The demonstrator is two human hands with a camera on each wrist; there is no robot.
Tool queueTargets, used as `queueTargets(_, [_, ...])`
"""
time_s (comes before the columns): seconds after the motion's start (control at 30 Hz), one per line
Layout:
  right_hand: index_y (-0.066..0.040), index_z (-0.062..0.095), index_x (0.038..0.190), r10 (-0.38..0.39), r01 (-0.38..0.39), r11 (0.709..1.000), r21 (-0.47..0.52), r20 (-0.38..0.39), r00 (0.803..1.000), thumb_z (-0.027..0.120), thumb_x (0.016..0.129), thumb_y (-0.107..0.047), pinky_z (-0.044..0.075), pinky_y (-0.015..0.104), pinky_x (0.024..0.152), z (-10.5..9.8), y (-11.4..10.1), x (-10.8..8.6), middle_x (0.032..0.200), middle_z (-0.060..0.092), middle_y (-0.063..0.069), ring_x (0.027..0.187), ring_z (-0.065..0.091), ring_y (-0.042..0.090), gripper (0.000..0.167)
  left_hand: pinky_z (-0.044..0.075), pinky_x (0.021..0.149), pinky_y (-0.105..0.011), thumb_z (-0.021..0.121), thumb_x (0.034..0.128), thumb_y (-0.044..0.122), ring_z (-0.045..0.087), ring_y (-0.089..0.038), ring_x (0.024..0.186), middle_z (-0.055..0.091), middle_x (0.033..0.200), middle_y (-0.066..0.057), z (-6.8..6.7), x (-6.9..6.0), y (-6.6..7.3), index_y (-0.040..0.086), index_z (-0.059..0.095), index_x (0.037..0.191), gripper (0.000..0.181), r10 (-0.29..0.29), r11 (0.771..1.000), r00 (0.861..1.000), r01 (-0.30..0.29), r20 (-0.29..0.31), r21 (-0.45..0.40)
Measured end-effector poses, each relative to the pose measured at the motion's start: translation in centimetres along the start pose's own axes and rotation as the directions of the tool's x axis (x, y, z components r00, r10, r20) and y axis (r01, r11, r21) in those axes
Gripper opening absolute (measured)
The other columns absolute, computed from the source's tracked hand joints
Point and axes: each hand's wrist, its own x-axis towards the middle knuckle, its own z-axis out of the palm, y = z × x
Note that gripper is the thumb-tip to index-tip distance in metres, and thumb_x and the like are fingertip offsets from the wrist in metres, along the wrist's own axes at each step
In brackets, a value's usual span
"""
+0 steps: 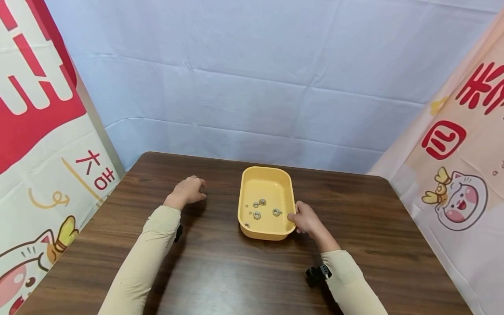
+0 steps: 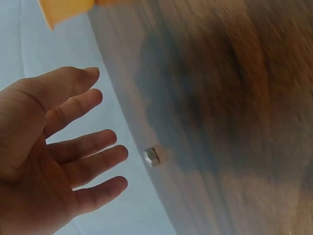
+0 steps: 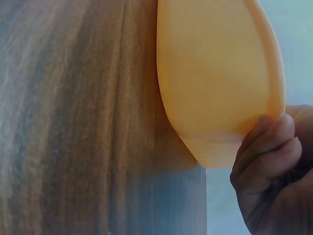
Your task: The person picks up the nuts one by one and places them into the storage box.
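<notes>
A yellow plastic tray (image 1: 271, 183) sits near the middle of the table, with several metal nuts (image 1: 257, 215) of different sizes inside. My right hand (image 1: 306, 217) grips the tray's right rim, thumb over the inside and curled fingers outside; the right wrist view shows those fingers (image 3: 266, 156) against the tray's outer wall (image 3: 220, 73). To the left, my left hand (image 1: 189, 190) hovers over the table, fingers spread and loosely bent, holding nothing. One hex nut (image 2: 151, 156) lies on the table just beyond its fingertips in the left wrist view; the head view does not show that nut.
The dark wooden table (image 1: 220, 271) reaches back to a pale cloth backdrop (image 1: 252, 87). Printed cloths hang at the left (image 1: 59, 175) and right (image 1: 453, 175). A black wrist camera (image 1: 318, 274) is strapped to the right forearm.
</notes>
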Motion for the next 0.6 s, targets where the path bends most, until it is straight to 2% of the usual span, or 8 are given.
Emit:
queueTargets(0.27, [-0.002, 0.042, 0.083, 0.001, -0.001, 1.000, -0.004, 0.006, 1.000, 0.051, 0.082, -0.001, 0.034, 0.024, 0.036, 0.0, 0.2, 0.0, 0.060, 0.050, 0.010, 0.039, 0.043, 0.015, 0.009, 0.046, 0.081, -0.047, 0.066, 0.0874, 0.016, 0.051, -0.038, 0.106, 0.051, 0.121, -0.023, -0.2, 0.0, -1.2, 0.000, 0.059, 0.120, 0.037, -0.052, 0.998, 0.998, 0.052, 0.019, -0.019])
queueTargets(0.47, [-0.002, 0.041, 0.083, -0.003, 0.003, 1.000, 0.015, 0.009, 1.000, 0.050, 0.082, 0.000, 0.032, 0.025, 0.035, -0.1, 0.2, -0.2, 0.059, 0.049, 0.010, 0.039, 0.041, 0.015, 0.009, 0.047, 0.077, -0.047, 0.066, 0.0869, 0.015, 0.052, -0.038, 0.102, 0.051, 0.118, -0.024, -0.2, 0.8, -2.1, 0.000, 0.062, 0.115, 0.032, -0.042, 0.998, 0.998, 0.040, -0.046, -0.041])
queueTargets(0.6, [-0.002, 0.042, 0.085, 0.000, -0.001, 1.000, 0.026, 0.024, 1.000, 0.050, 0.082, -0.001, 0.033, 0.024, 0.036, -0.1, 0.2, -0.2, 0.059, 0.049, 0.009, 0.039, 0.041, 0.015, 0.008, 0.048, 0.072, -0.045, 0.066, 0.0866, 0.013, 0.055, -0.035, 0.094, 0.054, 0.113, -0.023, -0.2, 1.1, -3.2, -0.001, 0.062, 0.115, 0.031, -0.069, 0.993, 0.995, 0.062, -0.075, -0.098])
